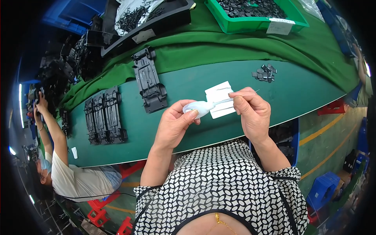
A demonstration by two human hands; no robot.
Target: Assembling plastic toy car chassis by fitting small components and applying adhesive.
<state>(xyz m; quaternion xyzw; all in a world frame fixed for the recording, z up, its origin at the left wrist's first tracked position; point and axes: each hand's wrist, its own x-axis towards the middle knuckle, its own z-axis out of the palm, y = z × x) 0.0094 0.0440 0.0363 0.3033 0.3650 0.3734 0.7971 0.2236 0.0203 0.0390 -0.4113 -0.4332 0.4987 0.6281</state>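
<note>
My left hand (176, 123) is closed around a small whitish translucent squeeze bottle (199, 106), its narrow spout pointing right. At the spout's far end, my right hand (253, 114) pinches with thumb and forefinger. A fine wire or needle (252, 91) sticks out to the right from those fingers; whether it runs into the spout I cannot tell. Beneath the spout a creased white paper (219, 92) lies on the green tabletop (188, 135). Left of my hands lies a long black moulded chassis (150, 80), apart from them.
Three black chassis (105, 113) lie side by side at left. Small black pieces (264, 73) form a pile at the back right. Beyond the green cloth (184, 49) are a black tray (172, 18) and a green bin (225, 26) of parts. A co-worker (66, 172) works at far left.
</note>
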